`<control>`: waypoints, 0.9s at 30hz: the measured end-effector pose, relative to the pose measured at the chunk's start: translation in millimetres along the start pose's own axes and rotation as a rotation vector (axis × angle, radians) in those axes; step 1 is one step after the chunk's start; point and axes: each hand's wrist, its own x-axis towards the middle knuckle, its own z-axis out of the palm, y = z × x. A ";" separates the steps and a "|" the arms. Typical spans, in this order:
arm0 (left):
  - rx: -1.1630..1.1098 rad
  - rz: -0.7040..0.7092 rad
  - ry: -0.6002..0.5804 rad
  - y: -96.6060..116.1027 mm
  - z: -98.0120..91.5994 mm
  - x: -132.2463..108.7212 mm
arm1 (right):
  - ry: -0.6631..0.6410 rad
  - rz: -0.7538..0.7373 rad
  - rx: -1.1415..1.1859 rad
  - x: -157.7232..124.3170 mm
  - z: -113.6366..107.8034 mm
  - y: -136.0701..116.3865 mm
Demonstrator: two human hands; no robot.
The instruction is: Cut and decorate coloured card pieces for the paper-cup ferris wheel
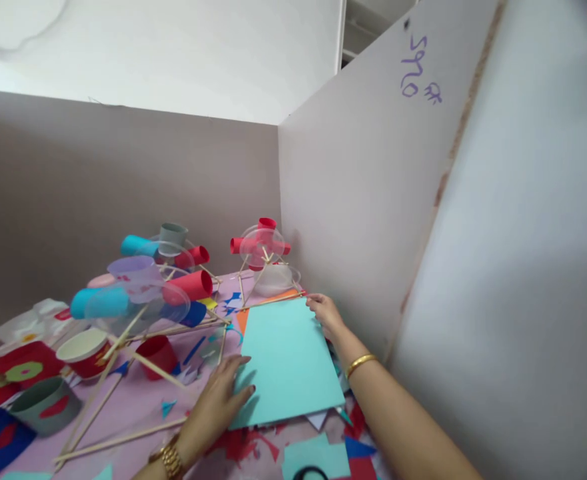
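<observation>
A turquoise sheet of paper or foam (288, 367) lies flat on the crowded table in front of me. My right hand (325, 313) pinches the sheet at its far right corner, close to the ends of some wooden sticks. At the sheet's left edge is my left hand (226, 390), its thumb and fingers spread with the tips over the paper. Behind the sheet stands a small wheel model (262, 247) with red paper tubes, clear discs and a stick frame. An orange sheet (242, 322) shows from under the turquoise one.
Two larger wheel models, the nearer with a purple cup (134, 275), stand at left on stick frames. Around them are a grey cup (46, 405), a red cup (155, 357) and a white-lined bowl (83, 352). Paper scraps and dark scissor handles (310, 472) lie nearest me. A panel (353, 180) rises at right.
</observation>
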 end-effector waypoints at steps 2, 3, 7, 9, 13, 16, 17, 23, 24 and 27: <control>0.060 0.057 -0.083 6.7 1.1 -9.5 | -0.019 0.007 -0.049 -24.7 -10.0 4.0; 0.089 0.082 -0.118 11.3 3.6 -13.6 | -0.025 0.002 -0.070 -36.6 -15.1 5.9; 0.169 0.141 -0.202 27.7 17.0 -22.8 | -0.023 -0.050 -0.130 -80.7 -38.2 10.7; 0.174 0.158 -0.226 31.9 20.0 -23.2 | -0.013 -0.083 -0.150 -101.1 -50.3 11.2; 0.128 0.169 -0.245 34.3 14.7 -20.3 | 0.027 -0.143 -0.156 -136.0 -69.6 13.9; 0.062 0.157 -0.239 34.4 7.7 -18.0 | 0.060 -0.172 -0.137 -151.7 -76.2 22.3; 0.040 0.151 -0.238 34.3 5.9 -17.3 | 0.064 -0.175 -0.130 -154.5 -77.0 26.1; -0.038 0.149 -0.251 30.4 2.6 -12.3 | 0.094 -0.139 -0.126 -161.6 -77.3 44.8; -0.035 0.148 -0.258 29.3 2.6 -12.0 | 0.104 -0.125 -0.123 -162.8 -77.4 46.2; 0.008 0.145 -0.266 28.0 4.7 -13.5 | 0.124 -0.070 -0.086 -166.7 -77.1 48.4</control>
